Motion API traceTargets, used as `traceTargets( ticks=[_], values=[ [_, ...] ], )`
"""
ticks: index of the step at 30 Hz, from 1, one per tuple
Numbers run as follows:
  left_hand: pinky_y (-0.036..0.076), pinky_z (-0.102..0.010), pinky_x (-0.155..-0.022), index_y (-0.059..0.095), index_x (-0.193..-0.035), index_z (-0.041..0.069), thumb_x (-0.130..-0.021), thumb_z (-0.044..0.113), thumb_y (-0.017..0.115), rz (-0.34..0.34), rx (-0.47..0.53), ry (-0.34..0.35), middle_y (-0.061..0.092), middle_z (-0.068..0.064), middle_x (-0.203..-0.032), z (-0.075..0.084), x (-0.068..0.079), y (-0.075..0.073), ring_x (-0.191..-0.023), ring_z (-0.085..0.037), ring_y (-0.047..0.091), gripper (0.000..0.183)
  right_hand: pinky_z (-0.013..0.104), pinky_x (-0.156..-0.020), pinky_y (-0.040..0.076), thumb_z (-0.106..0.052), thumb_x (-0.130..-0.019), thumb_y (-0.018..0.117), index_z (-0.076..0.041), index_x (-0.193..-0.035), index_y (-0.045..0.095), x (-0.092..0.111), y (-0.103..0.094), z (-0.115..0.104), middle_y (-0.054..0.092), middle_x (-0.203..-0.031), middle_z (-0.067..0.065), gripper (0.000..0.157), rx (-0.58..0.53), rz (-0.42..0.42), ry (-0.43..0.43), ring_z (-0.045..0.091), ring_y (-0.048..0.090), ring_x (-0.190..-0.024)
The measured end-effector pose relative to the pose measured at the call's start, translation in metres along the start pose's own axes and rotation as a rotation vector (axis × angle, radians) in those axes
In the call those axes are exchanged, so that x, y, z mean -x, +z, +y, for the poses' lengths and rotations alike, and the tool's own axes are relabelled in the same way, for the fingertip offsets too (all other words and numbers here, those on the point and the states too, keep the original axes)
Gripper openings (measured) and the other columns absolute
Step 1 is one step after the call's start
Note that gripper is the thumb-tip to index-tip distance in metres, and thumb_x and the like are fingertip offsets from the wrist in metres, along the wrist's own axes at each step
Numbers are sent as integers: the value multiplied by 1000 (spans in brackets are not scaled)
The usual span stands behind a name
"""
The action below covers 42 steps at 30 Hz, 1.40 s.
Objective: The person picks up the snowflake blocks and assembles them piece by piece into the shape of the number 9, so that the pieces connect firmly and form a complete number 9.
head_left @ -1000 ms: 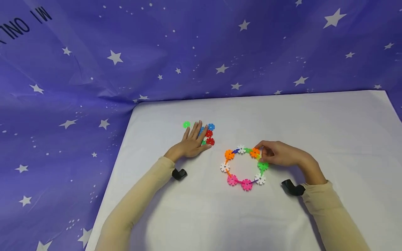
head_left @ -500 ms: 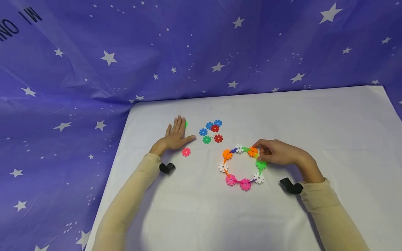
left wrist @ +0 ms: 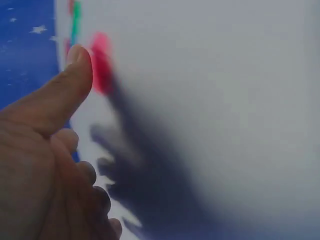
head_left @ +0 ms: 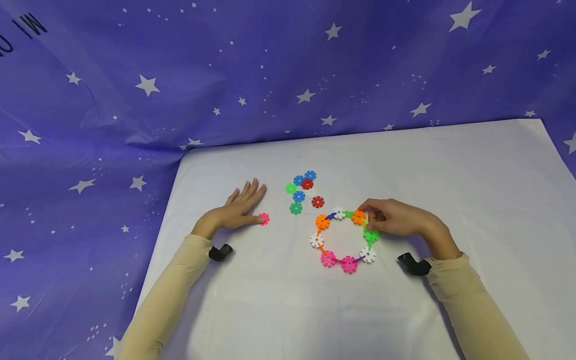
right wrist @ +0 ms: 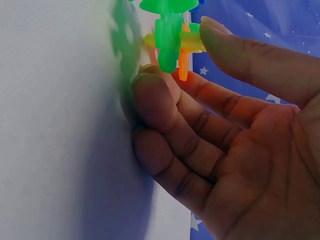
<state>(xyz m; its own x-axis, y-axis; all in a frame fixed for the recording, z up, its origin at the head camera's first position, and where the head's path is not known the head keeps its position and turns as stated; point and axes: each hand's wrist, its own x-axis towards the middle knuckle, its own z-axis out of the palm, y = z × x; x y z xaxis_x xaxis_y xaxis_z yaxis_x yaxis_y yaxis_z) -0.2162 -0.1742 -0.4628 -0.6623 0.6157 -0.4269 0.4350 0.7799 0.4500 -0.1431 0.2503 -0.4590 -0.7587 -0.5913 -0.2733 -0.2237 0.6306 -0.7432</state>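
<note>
A ring of linked snowflake discs [head_left: 349, 264] in pink, white, orange, green and other colours lies on the white table. At its right side my right hand [head_left: 398, 217] pinches a yellow disc [right wrist: 192, 41] between an orange one and a green disc [right wrist: 170, 37]. My left hand [head_left: 236, 207] is left of the ring, palm down with fingers extended. Its thumb tip overlaps the edge of a loose pink disc [head_left: 264, 218]; the left wrist view shows that pink disc [left wrist: 101, 65] blurred beside the thumb, and I cannot tell if they touch.
Behind the ring lies a loose group of discs: several blue, red and green ones, such as a light green disc [head_left: 291, 188] and a red disc [head_left: 318, 202], plus a pale white one. A purple starry cloth [head_left: 270, 75] hangs behind the white table [head_left: 279, 300].
My left hand has moved left off the loose discs, then nearer to me, to the pink disc. The light green disc has shifted right into the group. My right hand keeps its pinch.
</note>
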Motion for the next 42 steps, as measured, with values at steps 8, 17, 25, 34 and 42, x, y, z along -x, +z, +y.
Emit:
traceTargets(
  ticks=[8, 17, 25, 34, 42],
  values=[
    [-4, -54, -121, -1, -158, 14, -103, 49, 40, 13, -214, 48, -12, -11, -164, 37, -42, 8, -152, -31, -10, 77, 23, -67, 42, -16, -91, 69, -3, -119, 58, 1, 3, 2, 55, -80, -2, 33, -17, -29, 14, 11, 49, -72],
    [-7, -47, -122, -10, -157, 17, -106, 49, 25, -26, -309, 97, -18, -3, -164, 87, -105, 10, -151, -23, -15, 70, 24, -68, 44, -18, -91, 69, -7, -121, 59, -6, 10, 0, 57, -81, -3, 34, -43, -60, 24, 13, 51, -73],
    [-11, -46, -121, -7, -158, 16, -88, 61, 61, -34, -134, 41, -20, -3, -163, 66, -78, -5, -150, -22, -19, 107, 24, -68, 46, -16, -90, 71, -6, -118, 60, -9, 4, -9, 58, -81, -1, 32, -24, -88, 31, 13, 52, -72],
    [-3, -45, -123, -1, -158, 14, -93, 64, 50, 65, -262, 77, -10, -3, -165, 94, -116, 6, -152, -20, -9, 96, 23, -67, 45, -16, -90, 70, -5, -119, 59, -8, 7, -10, 57, -80, -2, 33, -33, -103, 7, 12, 51, -71],
    [12, -45, -122, 23, -156, 12, -98, 58, 44, 140, -171, 102, 16, -5, -165, 93, -113, -3, -152, -21, 12, 77, 23, -66, 45, -20, -90, 71, -4, -122, 60, -14, 14, -15, 57, -80, -3, 37, 5, -49, -17, 11, 51, -70]
  ],
)
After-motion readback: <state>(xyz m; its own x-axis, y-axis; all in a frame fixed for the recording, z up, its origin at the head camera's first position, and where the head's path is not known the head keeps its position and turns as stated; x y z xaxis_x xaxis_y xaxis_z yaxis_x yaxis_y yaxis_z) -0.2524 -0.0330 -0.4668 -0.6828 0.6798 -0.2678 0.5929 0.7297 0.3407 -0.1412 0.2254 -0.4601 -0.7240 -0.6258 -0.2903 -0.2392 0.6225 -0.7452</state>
